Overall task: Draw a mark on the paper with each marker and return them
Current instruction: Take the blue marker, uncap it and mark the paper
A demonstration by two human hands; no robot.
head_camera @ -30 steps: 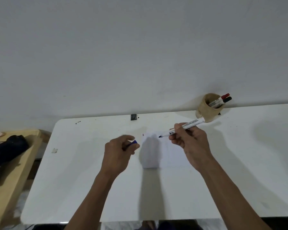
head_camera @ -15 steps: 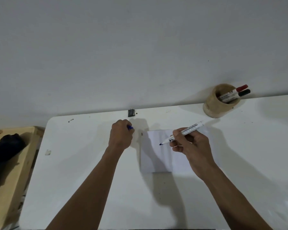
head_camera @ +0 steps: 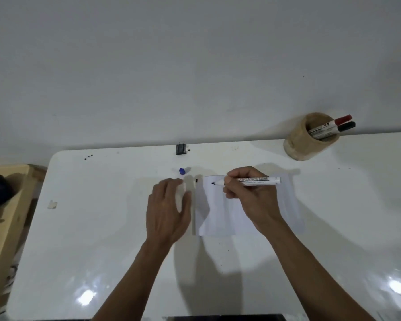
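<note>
White table [head_camera: 102, 228]: 1 paper [head_camera: 218, 216], 3 markers [head_camera: 257, 180].

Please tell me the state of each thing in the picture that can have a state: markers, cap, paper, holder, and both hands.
Blue marker: uncapped, held, tip at the paper.
Blue cap: off, lying on the table.
Paper: flat on the table.
Red marker: capped, in the holder.
Black marker: capped, in the holder.
Holder: upright, two markers inside.
Right hand: gripping the blue marker.
Left hand: open, empty.
</note>
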